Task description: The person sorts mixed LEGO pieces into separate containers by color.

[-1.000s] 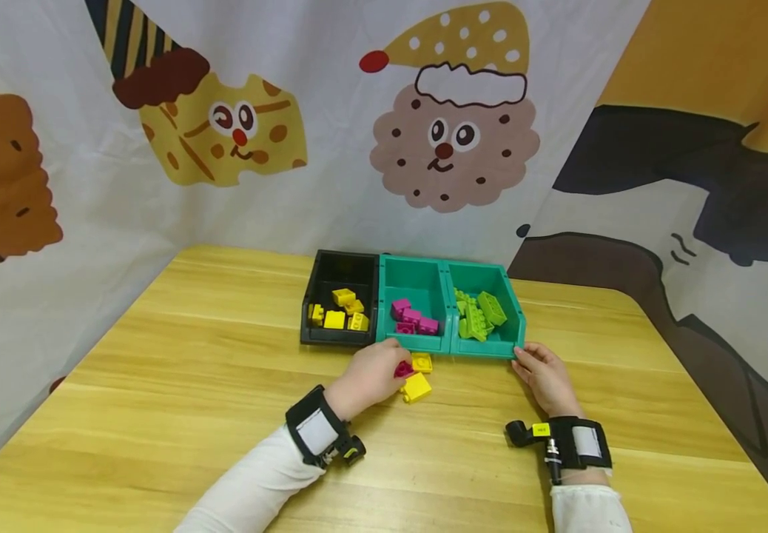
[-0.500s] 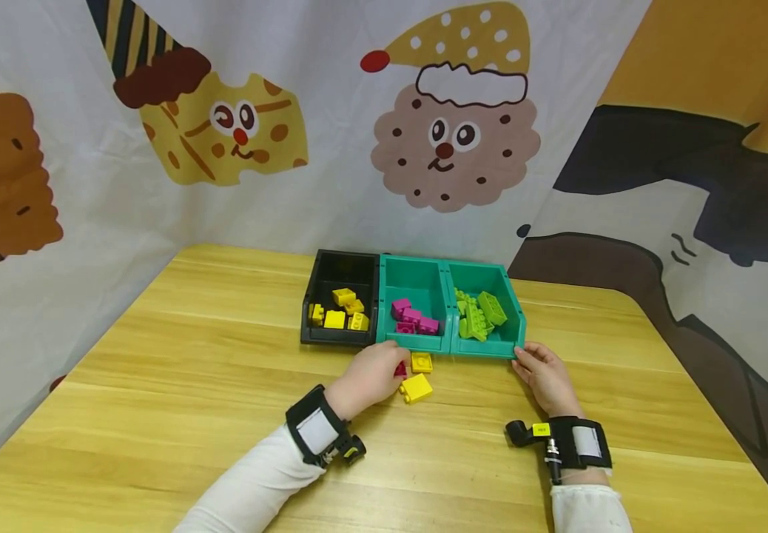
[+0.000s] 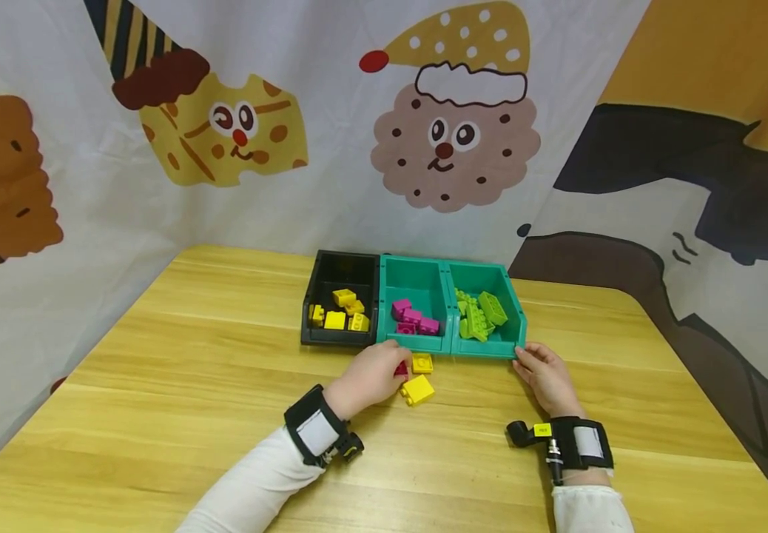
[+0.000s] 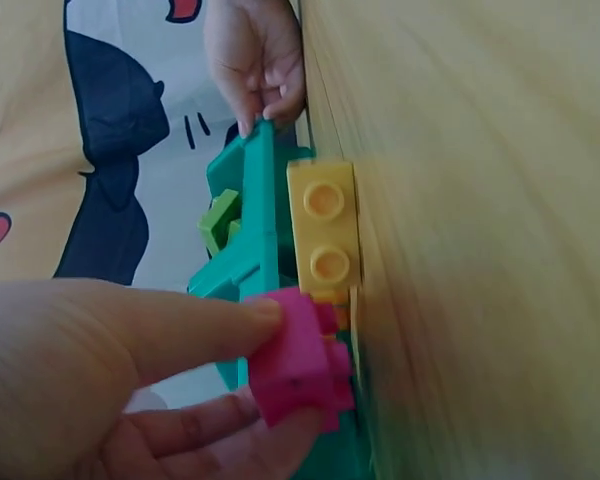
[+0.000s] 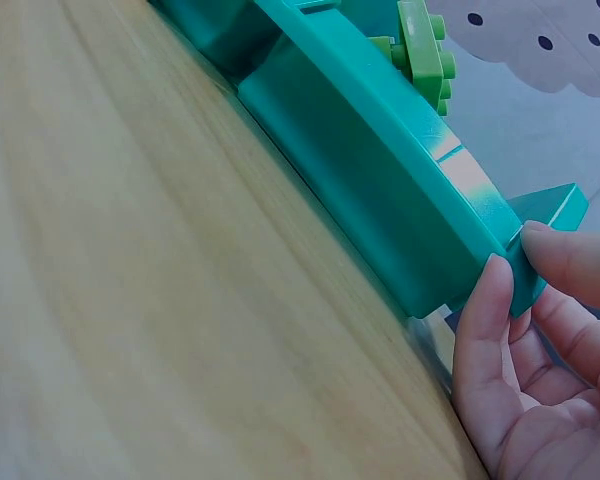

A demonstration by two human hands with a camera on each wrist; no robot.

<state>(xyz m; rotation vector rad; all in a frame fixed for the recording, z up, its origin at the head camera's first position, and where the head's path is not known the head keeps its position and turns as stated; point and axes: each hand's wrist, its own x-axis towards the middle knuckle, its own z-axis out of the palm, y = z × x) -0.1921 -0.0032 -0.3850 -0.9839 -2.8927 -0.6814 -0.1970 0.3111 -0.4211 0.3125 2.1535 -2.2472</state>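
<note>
- We see three bins in a row at the far middle of the desk: a black bin with yellow bricks, a middle teal bin with magenta bricks, and a right teal bin with green bricks.
- We catch the left hand pinching a magenta brick between thumb and fingers, right at the front wall of the middle teal bin.
- That brick is bright pink, blocky, with studs poking sideways towards the desk.
- We spot two loose yellow bricks beside it: a small one just before the bins, a larger one nearer us.
- The right hand grips the right teal bin's front corner, fingertips curled on it.
- The desk is pale wood; cartoon-printed curtains hang behind.
</note>
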